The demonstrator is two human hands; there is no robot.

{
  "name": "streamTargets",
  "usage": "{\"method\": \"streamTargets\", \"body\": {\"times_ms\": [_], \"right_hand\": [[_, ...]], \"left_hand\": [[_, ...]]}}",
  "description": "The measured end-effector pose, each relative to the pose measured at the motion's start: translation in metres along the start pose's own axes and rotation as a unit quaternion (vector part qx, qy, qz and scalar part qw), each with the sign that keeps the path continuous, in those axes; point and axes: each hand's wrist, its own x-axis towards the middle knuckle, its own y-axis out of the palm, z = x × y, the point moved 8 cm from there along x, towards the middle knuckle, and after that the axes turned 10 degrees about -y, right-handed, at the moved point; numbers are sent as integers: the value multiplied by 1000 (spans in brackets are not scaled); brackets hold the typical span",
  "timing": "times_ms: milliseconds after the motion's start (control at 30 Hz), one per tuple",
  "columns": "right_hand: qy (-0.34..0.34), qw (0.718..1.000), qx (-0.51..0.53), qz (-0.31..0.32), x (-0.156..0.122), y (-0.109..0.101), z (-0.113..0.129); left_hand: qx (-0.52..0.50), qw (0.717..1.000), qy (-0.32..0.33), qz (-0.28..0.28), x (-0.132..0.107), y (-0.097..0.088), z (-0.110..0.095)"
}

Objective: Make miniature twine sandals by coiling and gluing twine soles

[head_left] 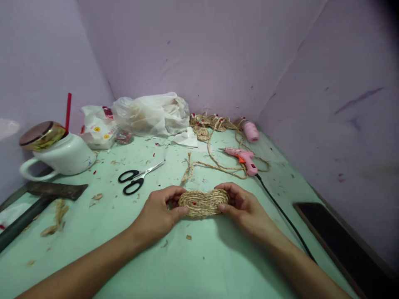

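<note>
Between my two hands is a flat coiled piece of braided straw rope (pixel 203 203), oval with a dip in its upper edge and a small red spot on its left part. My left hand (pixel 163 207) pinches its left end, thumb on the near face. At the right end, my right hand (pixel 241 203) grips it the same way, fingers behind and thumb in front. A loose tail of straw rope (pixel 187 172) lies on the table just beyond the coil. Further right rests a pink glue gun (pixel 243 158) with its nozzle pointing left.
Black-handled scissors (pixel 137 177) lie left of centre. A hammer (pixel 52 193) and a white mug (pixel 64 155) stand at far left. Plastic bags (pixel 156 112), more braided straw pieces (pixel 215 122) and a pink thread spool (pixel 250 131) line the back. A black cord (pixel 283 214) crosses the right side.
</note>
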Motion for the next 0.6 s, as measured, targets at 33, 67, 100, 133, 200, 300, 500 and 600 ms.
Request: {"method": "streamTargets", "body": {"times_ms": [33,67,100,133,200,300,500,600], "right_hand": [[-2,999,-34,4,-2,-2,0],[-7,997,-78,7,-5,-4,0],[-14,992,-128,9,-7,-7,2],[-21,984,-178,15,-9,-8,3],[-32,965,-257,38,-11,-8,6],[-39,943,-319,80,-12,-3,7],[-76,909,-394,110,-10,6,11],[-103,902,-403,114,-12,9,15]], "left_hand": [[40,999,7,-5,-1,3,0],[80,997,12,-9,-2,6,0],[116,993,17,-12,-3,8,0],[145,989,22,-14,-4,10,0],[195,980,31,-18,-5,14,-2],[254,966,45,-33,-6,16,-8],[278,952,131,-9,-11,26,-21],[276,950,144,4,-12,28,-21]]}}
